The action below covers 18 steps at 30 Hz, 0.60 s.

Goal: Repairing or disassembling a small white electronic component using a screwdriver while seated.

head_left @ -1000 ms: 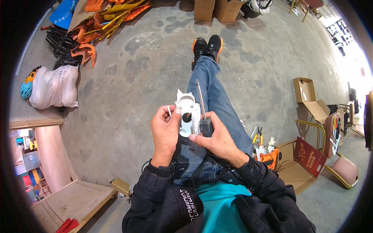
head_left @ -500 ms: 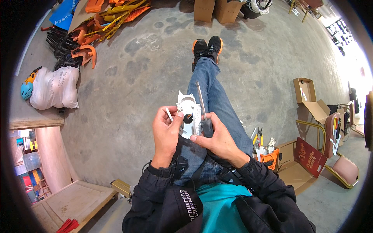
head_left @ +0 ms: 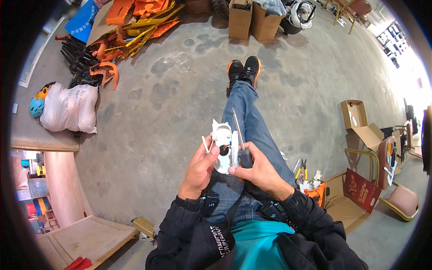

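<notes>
Above my thighs, my left hand (head_left: 201, 167) grips a white plastic housing (head_left: 221, 165) by its left side, the thumb near a dark round opening. The housing has a rounded cup at its far end, and a thin white strip (head_left: 205, 144) sticks out by my left fingers. In my right hand (head_left: 261, 170) is a screwdriver (head_left: 245, 158) with a dark handle, its metal shaft pointing up and away from me. My right thumb also presses on the near right edge of the housing. The screwdriver's tip touches nothing. Some fingers of both hands are hidden.
Beside my right leg, pliers (head_left: 303, 169) and an orange part (head_left: 317, 193) lie by an open cardboard box (head_left: 344, 204). Chairs (head_left: 402, 202) stand further right. A wooden platform (head_left: 83, 238) is at lower left. Orange and yellow parts (head_left: 135, 29) are piled far left, near a white sack (head_left: 69, 108).
The whole scene sits a little lower and further right as the view shifts. Both hands keep their hold, with the housing turned slightly between them.
</notes>
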### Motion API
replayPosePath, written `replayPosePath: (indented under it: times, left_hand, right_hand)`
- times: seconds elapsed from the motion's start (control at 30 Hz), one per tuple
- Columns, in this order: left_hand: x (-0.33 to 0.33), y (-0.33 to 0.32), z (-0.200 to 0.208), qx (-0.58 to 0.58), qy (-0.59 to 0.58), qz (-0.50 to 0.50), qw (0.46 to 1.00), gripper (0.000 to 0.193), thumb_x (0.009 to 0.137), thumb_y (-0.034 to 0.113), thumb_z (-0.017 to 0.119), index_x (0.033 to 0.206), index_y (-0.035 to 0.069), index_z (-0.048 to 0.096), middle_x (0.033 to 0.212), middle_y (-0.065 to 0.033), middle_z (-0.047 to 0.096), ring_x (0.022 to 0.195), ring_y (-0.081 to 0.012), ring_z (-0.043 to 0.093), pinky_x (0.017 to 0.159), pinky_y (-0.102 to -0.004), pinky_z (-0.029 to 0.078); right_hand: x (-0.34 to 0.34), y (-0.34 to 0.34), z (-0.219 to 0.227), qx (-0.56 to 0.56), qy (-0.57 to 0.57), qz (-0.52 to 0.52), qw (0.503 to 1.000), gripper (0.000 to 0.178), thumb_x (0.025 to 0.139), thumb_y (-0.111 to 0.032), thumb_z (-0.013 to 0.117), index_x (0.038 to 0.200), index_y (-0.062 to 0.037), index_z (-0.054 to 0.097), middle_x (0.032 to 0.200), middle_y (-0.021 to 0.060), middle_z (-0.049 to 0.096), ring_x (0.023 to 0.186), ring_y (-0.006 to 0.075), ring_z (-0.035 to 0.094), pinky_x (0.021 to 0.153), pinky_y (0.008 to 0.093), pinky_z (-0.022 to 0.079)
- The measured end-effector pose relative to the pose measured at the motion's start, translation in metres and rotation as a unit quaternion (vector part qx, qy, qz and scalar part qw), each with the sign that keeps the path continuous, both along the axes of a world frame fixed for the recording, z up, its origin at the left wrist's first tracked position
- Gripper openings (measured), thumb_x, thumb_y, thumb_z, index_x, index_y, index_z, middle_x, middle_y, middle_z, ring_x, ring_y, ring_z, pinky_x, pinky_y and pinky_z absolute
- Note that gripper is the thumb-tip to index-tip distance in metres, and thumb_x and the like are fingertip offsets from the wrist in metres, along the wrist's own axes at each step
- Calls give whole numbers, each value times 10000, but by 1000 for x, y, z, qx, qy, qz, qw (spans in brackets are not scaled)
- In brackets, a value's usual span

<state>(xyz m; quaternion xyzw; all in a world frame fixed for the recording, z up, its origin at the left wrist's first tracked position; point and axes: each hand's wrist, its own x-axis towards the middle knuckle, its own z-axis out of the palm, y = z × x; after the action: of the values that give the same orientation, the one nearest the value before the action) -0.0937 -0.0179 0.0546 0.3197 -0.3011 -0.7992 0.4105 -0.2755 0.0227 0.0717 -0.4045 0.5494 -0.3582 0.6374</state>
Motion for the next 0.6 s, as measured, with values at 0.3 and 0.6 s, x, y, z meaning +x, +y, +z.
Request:
replayPosePath:
  times: [0.3, 0.6]
  left_hand:
    - [-13, 0, -10, 36, 2, 36, 999, 385, 944, -39, 476, 1329, -30, 471, 1219, -104, 620, 1085, -188, 624, 933, -331, 510]
    - [-7, 4, -9, 45, -1, 48, 998, 479, 863, -102, 443, 1338, -43, 463, 1221, -128, 619, 1066, -186, 628, 939, -329, 504]
  right_hand:
    - [-2, 0, -9, 52, -110, 6, 993, 476, 817, -139, 786, 1176, -14, 498, 869, 43, 604, 636, 89, 575, 526, 243, 472]
    - [-18, -2, -8, 94, -161, -7, 982, 482, 852, -141, 745, 1251, 20, 527, 938, 37, 600, 711, 87, 571, 546, 239, 490]
